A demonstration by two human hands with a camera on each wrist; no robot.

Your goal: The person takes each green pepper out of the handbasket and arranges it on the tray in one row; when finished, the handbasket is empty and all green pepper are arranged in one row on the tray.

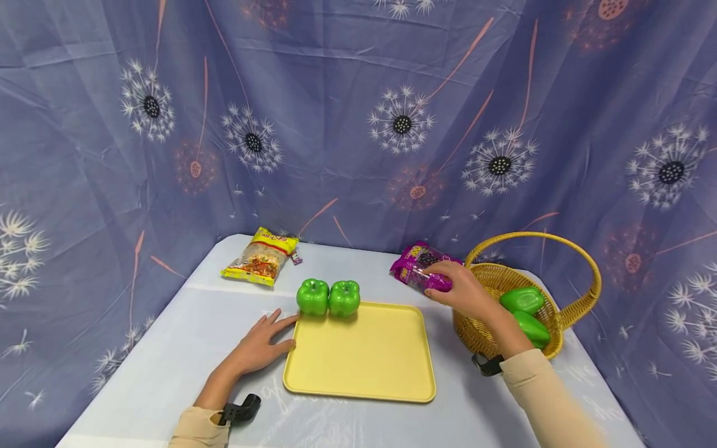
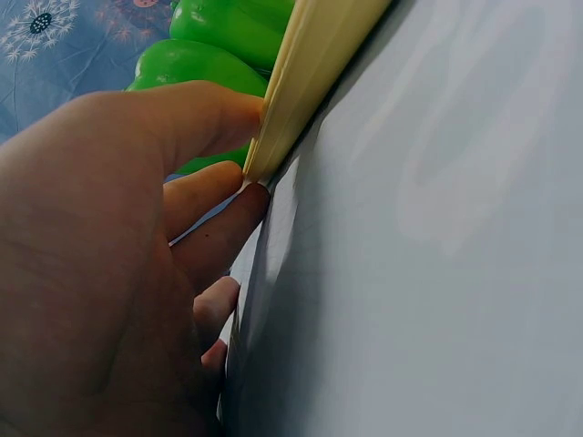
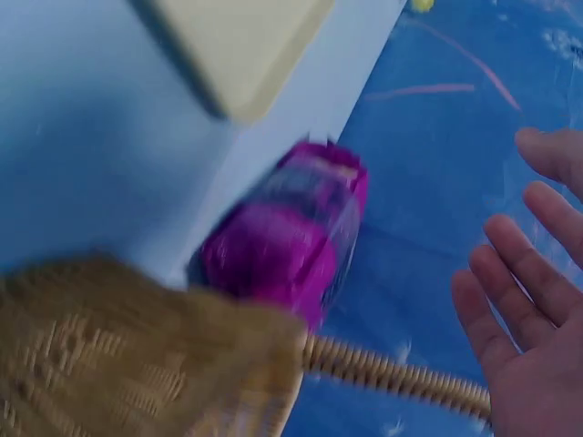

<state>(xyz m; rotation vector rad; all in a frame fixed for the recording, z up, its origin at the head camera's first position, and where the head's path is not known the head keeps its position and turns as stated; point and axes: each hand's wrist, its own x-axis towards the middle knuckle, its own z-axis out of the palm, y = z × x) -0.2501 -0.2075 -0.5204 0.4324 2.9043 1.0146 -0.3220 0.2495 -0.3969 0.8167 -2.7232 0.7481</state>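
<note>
My left hand (image 1: 259, 347) touches the left edge of the yellow tray (image 1: 361, 361) with its fingertips, fingers spread. In the left wrist view the thumb and fingertips (image 2: 230, 177) meet the tray rim (image 2: 296, 82) without curling round it. Two glossy green bell peppers (image 1: 328, 298) stand side by side at the tray's far left edge. My right hand (image 1: 462, 291) is above the table between the tray and the wicker basket (image 1: 467, 330), over a purple bag (image 1: 413, 269). The right wrist view shows that hand (image 3: 537, 319) with extended fingers, apart from the bag.
Two green peppers (image 1: 523, 300) lie in the basket, whose tall handle (image 1: 588, 267) arches on the right. At the back left lies a yellow and clear food bag (image 1: 260, 256) with a small purple packet (image 1: 296, 257) beside it. A blue patterned curtain (image 1: 336, 124) encloses the table.
</note>
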